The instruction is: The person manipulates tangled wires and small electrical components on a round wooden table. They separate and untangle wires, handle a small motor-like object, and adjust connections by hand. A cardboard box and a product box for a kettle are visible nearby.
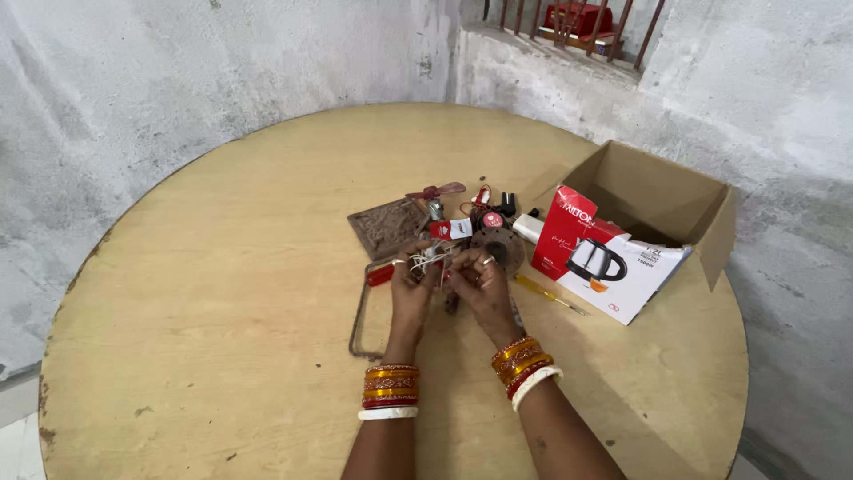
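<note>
Left hand (pixel 410 283) and right hand (pixel 477 277) close together at frame centre, both pinching a small tangle of thin white wires (pixel 428 260) held between the fingertips, just above the round pale wooden table (pixel 222 284). Stacked red, gold and white bangles (pixel 389 391) on each wrist. Small red-handled tool (pixel 380 275) just left of the left hand, lying over a thin grey rectangular wire frame (pixel 358 320). Yellow-handled slim screwdriver (pixel 544 292) just right of the right hand. Directly beyond the hands, a cluster of small parts: brown round disc with a centre hole (pixel 503 244), dark brown square carved plate (pixel 387 227), small maroon fan blade (pixel 437 190), red and black bits too small to tell. Right of centre, a red and white printed carton showing a kettle (pixel 604 258), leaning at an open brown cardboard box (pixel 662 200). Rough grey plastered wall (pixel 178 80) across the upper frame.
</note>
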